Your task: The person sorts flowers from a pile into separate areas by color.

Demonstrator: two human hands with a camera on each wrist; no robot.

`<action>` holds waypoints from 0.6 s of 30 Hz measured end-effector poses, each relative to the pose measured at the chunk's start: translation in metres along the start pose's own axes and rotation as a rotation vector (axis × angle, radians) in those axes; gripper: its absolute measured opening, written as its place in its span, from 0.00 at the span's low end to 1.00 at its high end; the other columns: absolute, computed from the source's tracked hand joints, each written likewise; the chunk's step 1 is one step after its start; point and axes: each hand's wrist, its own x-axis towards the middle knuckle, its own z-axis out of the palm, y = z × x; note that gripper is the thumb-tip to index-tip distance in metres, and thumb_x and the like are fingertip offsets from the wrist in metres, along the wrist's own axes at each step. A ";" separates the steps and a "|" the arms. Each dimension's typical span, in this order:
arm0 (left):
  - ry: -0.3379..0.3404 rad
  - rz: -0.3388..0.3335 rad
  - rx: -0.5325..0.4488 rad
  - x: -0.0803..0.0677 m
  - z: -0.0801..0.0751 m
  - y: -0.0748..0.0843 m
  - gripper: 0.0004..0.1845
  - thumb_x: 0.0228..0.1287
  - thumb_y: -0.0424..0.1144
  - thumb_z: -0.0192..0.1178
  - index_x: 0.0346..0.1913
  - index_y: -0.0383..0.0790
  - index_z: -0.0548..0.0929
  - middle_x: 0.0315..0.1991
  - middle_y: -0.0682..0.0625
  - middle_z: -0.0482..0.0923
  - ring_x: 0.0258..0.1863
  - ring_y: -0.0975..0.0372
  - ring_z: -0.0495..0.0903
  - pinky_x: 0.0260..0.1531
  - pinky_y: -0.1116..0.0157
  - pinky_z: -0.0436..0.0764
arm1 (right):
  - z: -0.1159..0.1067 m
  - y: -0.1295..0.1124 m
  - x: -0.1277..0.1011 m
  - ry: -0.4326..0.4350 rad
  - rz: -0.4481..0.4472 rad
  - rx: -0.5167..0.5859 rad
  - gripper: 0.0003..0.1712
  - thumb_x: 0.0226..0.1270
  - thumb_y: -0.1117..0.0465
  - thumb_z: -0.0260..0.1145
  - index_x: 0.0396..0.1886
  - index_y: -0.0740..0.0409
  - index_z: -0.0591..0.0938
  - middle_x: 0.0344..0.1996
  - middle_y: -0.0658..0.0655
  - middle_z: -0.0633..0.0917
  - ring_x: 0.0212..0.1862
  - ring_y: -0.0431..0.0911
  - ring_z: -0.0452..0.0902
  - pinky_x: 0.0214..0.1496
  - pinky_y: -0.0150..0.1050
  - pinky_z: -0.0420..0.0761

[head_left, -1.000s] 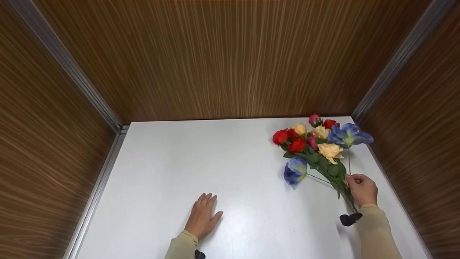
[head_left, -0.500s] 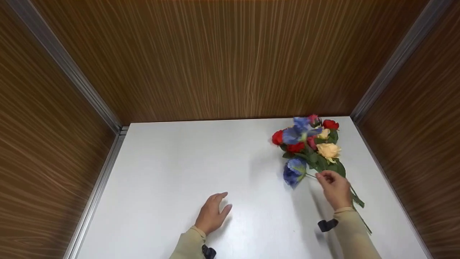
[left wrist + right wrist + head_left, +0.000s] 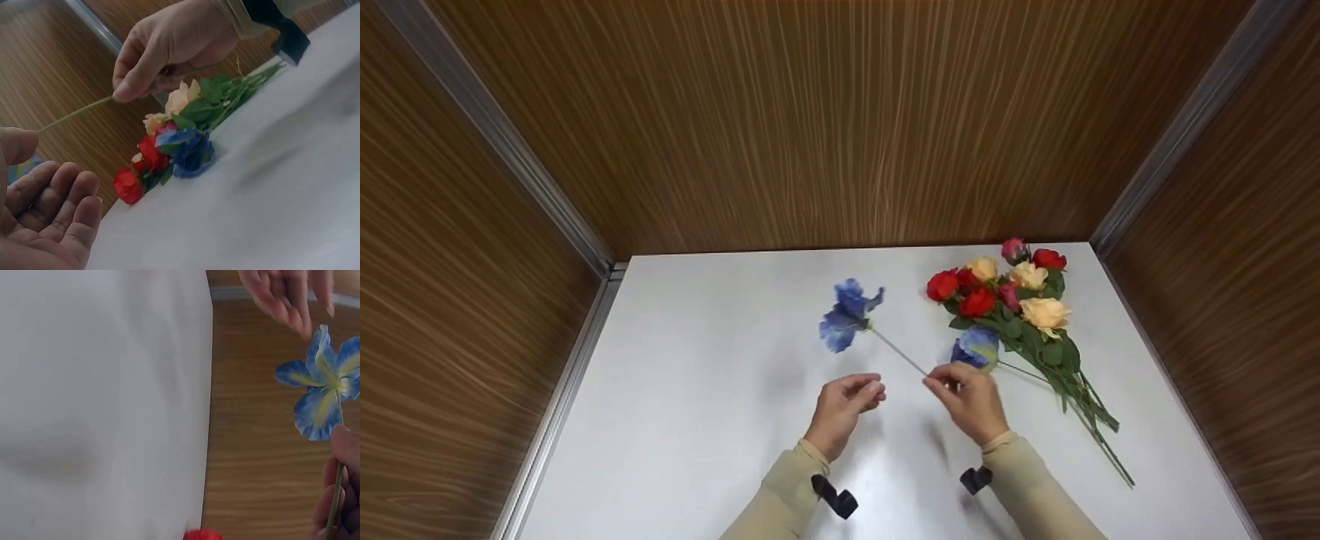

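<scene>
My right hand (image 3: 973,405) pinches the thin stem of a blue iris (image 3: 844,319) between thumb and fingers. The bloom points up and left above the white table (image 3: 697,360); its yellow-streaked petals face the right wrist view. Close to the stem's left side is my left hand (image 3: 840,416), its fingers loosely bent and nothing in its grasp. In the left wrist view, the left palm (image 3: 42,236) faces up, with the stem passing behind the thumb.
At the right lie several roses, red (image 3: 977,303), cream (image 3: 1045,312) and pink, with leafy green stems running toward the front right. A second blue flower (image 3: 979,346) lies beside them, behind my right hand. Wood-grain panels (image 3: 840,135) wall the back and both sides.
My right hand has carried the blue iris leftward from over the roses to mid-table. The left hand has lifted off the table, moved right toward it and bent its fingers.
</scene>
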 end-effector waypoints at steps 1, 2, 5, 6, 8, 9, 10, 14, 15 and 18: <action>0.006 -0.014 -0.047 0.002 0.003 0.001 0.17 0.66 0.37 0.62 0.51 0.28 0.81 0.40 0.42 0.83 0.43 0.53 0.83 0.47 0.59 0.79 | 0.004 -0.003 0.000 -0.010 -0.020 -0.001 0.05 0.56 0.61 0.74 0.28 0.46 0.85 0.24 0.38 0.79 0.25 0.35 0.71 0.25 0.31 0.72; 0.014 -0.023 -0.081 0.003 0.006 0.001 0.17 0.65 0.37 0.62 0.51 0.27 0.81 0.40 0.42 0.83 0.42 0.54 0.83 0.47 0.58 0.80 | 0.008 -0.006 0.001 -0.017 -0.046 0.000 0.05 0.56 0.60 0.74 0.28 0.45 0.85 0.24 0.38 0.79 0.25 0.35 0.71 0.25 0.31 0.72; 0.036 -0.039 -0.149 0.006 0.011 0.000 0.17 0.64 0.36 0.63 0.50 0.26 0.81 0.39 0.42 0.84 0.40 0.56 0.83 0.45 0.59 0.80 | 0.017 -0.013 0.001 -0.035 -0.104 0.003 0.06 0.56 0.60 0.75 0.28 0.45 0.85 0.23 0.37 0.79 0.24 0.34 0.70 0.25 0.31 0.71; 0.045 -0.041 -0.161 0.006 0.012 -0.001 0.17 0.64 0.36 0.64 0.49 0.25 0.81 0.39 0.42 0.84 0.39 0.57 0.83 0.44 0.60 0.80 | 0.019 -0.015 0.001 -0.041 -0.118 0.009 0.06 0.56 0.60 0.74 0.28 0.45 0.85 0.24 0.37 0.79 0.24 0.34 0.70 0.25 0.31 0.71; 0.060 -0.035 -0.177 0.007 0.013 -0.002 0.16 0.63 0.34 0.63 0.48 0.24 0.81 0.37 0.42 0.84 0.37 0.58 0.83 0.43 0.61 0.81 | 0.023 -0.018 0.002 -0.053 -0.136 0.015 0.05 0.56 0.60 0.74 0.28 0.45 0.86 0.24 0.37 0.79 0.24 0.34 0.70 0.25 0.31 0.72; 0.068 -0.032 -0.184 0.007 0.013 -0.003 0.15 0.63 0.33 0.64 0.48 0.24 0.82 0.37 0.42 0.84 0.37 0.59 0.83 0.42 0.62 0.81 | 0.024 -0.019 0.002 -0.059 -0.140 0.017 0.05 0.56 0.59 0.74 0.28 0.45 0.86 0.24 0.36 0.80 0.24 0.34 0.70 0.25 0.30 0.72; 0.075 -0.027 -0.188 0.007 0.013 -0.004 0.14 0.63 0.32 0.64 0.47 0.24 0.82 0.36 0.42 0.84 0.36 0.59 0.83 0.41 0.62 0.81 | 0.025 -0.020 0.002 -0.062 -0.146 0.018 0.04 0.57 0.59 0.74 0.28 0.45 0.86 0.24 0.37 0.80 0.24 0.33 0.70 0.25 0.30 0.72; 0.106 -0.017 -0.179 0.008 0.014 -0.007 0.12 0.62 0.32 0.64 0.44 0.26 0.84 0.34 0.42 0.84 0.34 0.60 0.83 0.39 0.63 0.81 | 0.028 -0.022 0.002 -0.071 -0.167 0.013 0.03 0.57 0.57 0.74 0.28 0.46 0.86 0.24 0.38 0.79 0.24 0.34 0.70 0.25 0.30 0.72; 0.111 -0.018 -0.173 0.009 0.015 -0.007 0.12 0.62 0.33 0.65 0.43 0.27 0.84 0.34 0.43 0.84 0.34 0.60 0.83 0.38 0.64 0.82 | 0.029 -0.022 0.003 -0.073 -0.169 0.014 0.03 0.57 0.57 0.74 0.28 0.47 0.86 0.24 0.38 0.80 0.24 0.34 0.70 0.25 0.30 0.72; 0.117 -0.005 -0.160 0.009 0.016 -0.008 0.11 0.62 0.34 0.65 0.42 0.28 0.84 0.33 0.43 0.84 0.33 0.60 0.83 0.38 0.64 0.82 | 0.030 -0.022 0.002 -0.078 -0.179 0.012 0.03 0.58 0.57 0.73 0.28 0.48 0.86 0.23 0.40 0.80 0.24 0.35 0.70 0.25 0.30 0.71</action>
